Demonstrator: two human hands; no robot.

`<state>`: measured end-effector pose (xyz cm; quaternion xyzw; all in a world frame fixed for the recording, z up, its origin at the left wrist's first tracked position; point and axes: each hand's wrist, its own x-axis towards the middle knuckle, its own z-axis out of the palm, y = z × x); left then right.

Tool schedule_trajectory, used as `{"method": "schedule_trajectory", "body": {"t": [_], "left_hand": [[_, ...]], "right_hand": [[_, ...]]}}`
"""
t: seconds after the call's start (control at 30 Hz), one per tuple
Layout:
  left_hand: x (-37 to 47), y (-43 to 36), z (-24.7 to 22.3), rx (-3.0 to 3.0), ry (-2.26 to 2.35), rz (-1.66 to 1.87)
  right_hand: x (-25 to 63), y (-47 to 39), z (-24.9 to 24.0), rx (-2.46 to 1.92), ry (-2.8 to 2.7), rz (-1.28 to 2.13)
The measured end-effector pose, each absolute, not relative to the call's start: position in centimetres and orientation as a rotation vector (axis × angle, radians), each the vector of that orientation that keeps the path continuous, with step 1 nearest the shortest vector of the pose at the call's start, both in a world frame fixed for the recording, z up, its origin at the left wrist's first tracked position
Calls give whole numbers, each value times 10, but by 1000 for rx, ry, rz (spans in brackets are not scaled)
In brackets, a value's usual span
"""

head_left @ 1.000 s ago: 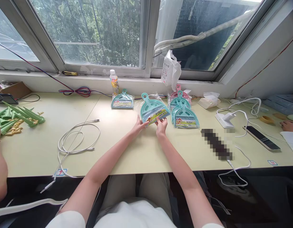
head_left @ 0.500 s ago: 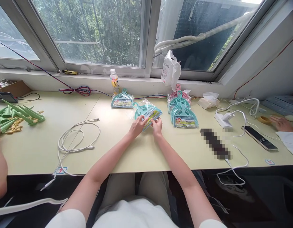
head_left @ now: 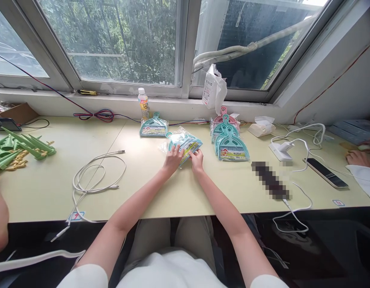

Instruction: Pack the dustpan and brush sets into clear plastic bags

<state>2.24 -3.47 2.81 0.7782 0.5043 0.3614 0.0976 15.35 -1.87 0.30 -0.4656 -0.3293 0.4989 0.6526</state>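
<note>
Clamping left hand and right hand on the near side of the wrapped dustpan. Pointing its handle toward far left, nearer the left hand.

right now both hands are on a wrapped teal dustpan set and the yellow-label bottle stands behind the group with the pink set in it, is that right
Not quite: the head view shows the bottle behind the lone wrapped set, away from the group. The rest holds: left hand and right hand are both on a wrapped teal dustpan set.
</note>
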Motion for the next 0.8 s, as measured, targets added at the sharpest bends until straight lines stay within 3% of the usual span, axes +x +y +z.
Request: {"method": "schedule_trajectory", "body": {"t": [0.6,0.8], "left_hand": [[17,-35,38,2609,1921,765],[24,-42,39,2632,1772,759]], "right_hand": [[143,-26,14,-1065,-1045,1268],[149,-22,12,-1056,-991,1238]]}}
